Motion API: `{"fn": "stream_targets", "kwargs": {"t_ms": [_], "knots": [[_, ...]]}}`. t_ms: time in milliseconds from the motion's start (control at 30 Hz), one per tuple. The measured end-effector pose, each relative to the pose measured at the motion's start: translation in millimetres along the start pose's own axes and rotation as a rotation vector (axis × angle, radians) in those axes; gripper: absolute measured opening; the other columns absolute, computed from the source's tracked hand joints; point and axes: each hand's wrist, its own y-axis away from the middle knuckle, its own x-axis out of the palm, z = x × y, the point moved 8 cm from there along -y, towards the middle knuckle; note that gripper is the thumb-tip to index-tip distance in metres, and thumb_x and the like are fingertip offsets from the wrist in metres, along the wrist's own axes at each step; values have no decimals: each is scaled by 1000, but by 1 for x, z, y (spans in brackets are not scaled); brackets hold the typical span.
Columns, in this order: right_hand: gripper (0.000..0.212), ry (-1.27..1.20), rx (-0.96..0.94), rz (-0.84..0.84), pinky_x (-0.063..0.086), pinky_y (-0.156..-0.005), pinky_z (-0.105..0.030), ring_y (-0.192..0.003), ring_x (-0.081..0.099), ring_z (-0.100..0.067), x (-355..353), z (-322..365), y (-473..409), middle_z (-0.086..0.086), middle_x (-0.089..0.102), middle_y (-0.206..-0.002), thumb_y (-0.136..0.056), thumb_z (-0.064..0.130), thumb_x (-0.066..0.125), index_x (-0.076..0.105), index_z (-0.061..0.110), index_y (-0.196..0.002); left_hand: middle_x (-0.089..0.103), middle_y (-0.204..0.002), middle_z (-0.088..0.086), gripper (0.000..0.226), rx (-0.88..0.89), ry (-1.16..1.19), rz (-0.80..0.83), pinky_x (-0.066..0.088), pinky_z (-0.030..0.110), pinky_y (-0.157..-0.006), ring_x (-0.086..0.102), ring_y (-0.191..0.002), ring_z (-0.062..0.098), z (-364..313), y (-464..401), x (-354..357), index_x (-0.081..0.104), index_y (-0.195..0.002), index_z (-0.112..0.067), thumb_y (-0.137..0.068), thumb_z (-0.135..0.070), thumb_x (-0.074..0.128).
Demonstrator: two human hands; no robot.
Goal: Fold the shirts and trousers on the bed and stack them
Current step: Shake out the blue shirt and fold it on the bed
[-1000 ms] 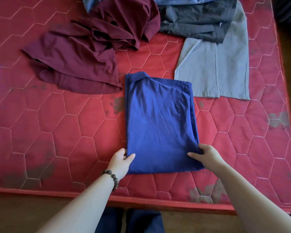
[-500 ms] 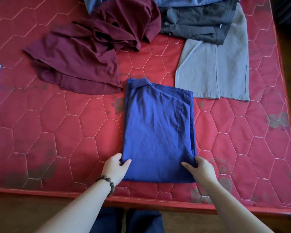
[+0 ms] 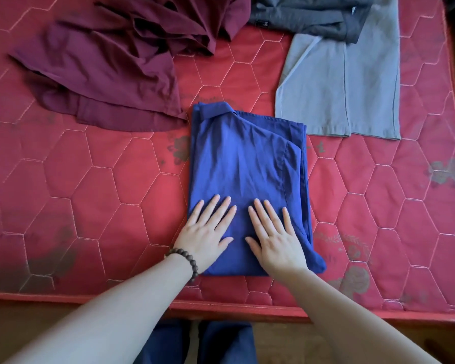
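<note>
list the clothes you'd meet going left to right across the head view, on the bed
maroon garment → blue shirt, with the left hand and then the right hand pressing flat on its near end → light grey garment. The dark grey garment overlaps the light grey one, so it is left out.

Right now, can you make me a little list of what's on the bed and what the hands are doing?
bed: red quilted mattress
being folded: blue shirt, collar at the far end
left hand: flat on the shirt's near part, fingers straight
right hand: flat on the shirt beside it
wrist: bead bracelet on the left
still crumpled: maroon garment
far right: light grey garment, dark grey garment partly on top of it
</note>
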Motion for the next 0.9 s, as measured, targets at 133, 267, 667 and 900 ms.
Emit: {"fn": "stream_targets", "kwargs": {"t_ms": [133, 267, 667, 900], "knots": [[60, 37, 6, 49, 15, -117, -49, -146, 19, -17, 7, -29, 14, 3, 20, -158, -98, 49, 31, 22, 23, -151, 24, -158, 2, 64, 100, -60, 11, 23, 47, -117, 22, -146, 23, 22, 8, 8, 27, -151, -22, -94, -50, 29], [52, 43, -51, 31, 15, -116, -47, -145, 23, -17, -11, -58, 24, 2, 29, -156, -99, 33, 30, 28, 23, -149, 31, -156, 4, 57, 228, -150, -61, 24, 49, -117, 25, -145, 23, 47, 16, -6, 33, -148, -17, -92, -24, 38], [79, 200, -395, 191, 26, -113, -53, -139, 35, -29, -34, -66, 7, -2, 38, -151, -71, -9, 65, 47, 21, -142, 54, -138, 13, 80, 387, -24, -68, 40, 53, -104, 49, -129, 34, 38, 1, -32, 60, -129, -7, -53, 18, 56], [54, -801, 67, 359, 39, -107, -23, -121, 55, -2, -74, -101, -26, 15, 66, -121, -84, -18, 48, 67, 20, -119, 70, -108, -13, 50, 37, 875, 158, 43, 16, -95, 57, -103, -10, 75, -25, -59, 71, -105, -28, -71, -9, 42]]}}
